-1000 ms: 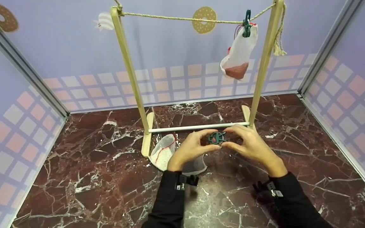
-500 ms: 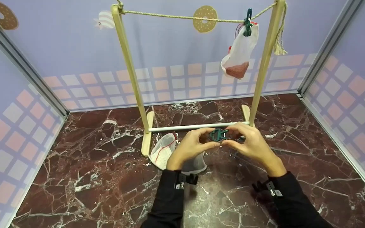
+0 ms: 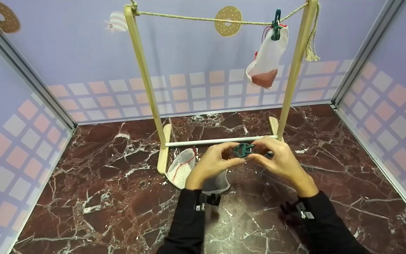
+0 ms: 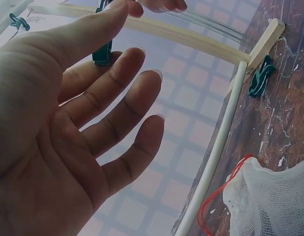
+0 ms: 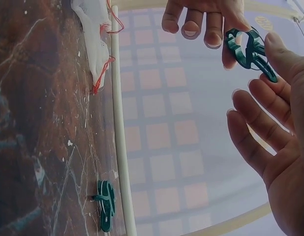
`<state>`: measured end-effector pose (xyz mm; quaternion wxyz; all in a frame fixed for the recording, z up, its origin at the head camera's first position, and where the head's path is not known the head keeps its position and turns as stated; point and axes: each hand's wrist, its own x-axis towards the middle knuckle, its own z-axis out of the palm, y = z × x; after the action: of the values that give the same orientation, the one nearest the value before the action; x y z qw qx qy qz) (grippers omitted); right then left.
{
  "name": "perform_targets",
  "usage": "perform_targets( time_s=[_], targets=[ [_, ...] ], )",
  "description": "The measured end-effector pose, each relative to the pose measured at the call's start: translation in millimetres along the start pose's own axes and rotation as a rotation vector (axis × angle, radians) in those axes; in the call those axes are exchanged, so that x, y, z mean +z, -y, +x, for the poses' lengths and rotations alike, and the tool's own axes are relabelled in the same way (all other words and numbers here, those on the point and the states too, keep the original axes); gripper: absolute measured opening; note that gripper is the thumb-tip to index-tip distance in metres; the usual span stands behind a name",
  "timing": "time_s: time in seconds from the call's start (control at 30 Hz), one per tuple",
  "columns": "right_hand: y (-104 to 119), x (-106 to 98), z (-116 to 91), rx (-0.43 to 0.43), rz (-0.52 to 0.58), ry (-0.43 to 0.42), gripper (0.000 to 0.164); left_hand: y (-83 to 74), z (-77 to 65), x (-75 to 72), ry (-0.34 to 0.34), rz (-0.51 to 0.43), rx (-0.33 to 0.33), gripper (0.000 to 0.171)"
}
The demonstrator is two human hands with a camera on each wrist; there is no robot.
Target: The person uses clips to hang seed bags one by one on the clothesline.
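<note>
A green plastic clip [image 3: 242, 150] is held in the air between both hands, in front of the white crossbar. My left hand [image 3: 214, 160] pinches its rounded end between thumb and forefinger. At the other end, the thumb and forefinger of my right hand [image 3: 280, 160] pinch the handles. The right wrist view shows this clip [image 5: 249, 49] side on, the other fingers of both hands spread loosely away from it. A second green clip [image 5: 106, 205] lies on the marbled surface near the crossbar, mostly covered by my right hand in the head view.
Beyond the hands stands a wooden frame [image 3: 143, 70] with a rope [image 3: 189, 17] strung across its top. A white mesh bag [image 3: 271, 53] with reddish grains hangs there from another green clip [image 3: 276, 30]. Two mesh bags, one with white bits [image 3: 182, 173] and one greyish [image 3: 220, 183], lie by my left hand.
Both hands have risen slightly with the clip, which has turned a little between the fingers. Part of the second clip now shows through the curl of my right hand.
</note>
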<state>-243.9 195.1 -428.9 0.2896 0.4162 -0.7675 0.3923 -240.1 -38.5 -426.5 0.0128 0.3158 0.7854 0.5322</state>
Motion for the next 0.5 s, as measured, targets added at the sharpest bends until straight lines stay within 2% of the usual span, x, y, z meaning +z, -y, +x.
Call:
perform_targets(
  time_s=[0.33,0.5],
  targets=[
    [32.1,-10.2,17.5,-0.057,0.057,-0.054,0.030,0.0,-0.5,-1.3,-0.001,-0.008,-0.023,0.044],
    [36.9,-13.5,20.9,-0.063,0.054,-0.070,0.029,1.7,-1.3,-5.0,-0.021,-0.002,-0.021,0.040]
  ],
)
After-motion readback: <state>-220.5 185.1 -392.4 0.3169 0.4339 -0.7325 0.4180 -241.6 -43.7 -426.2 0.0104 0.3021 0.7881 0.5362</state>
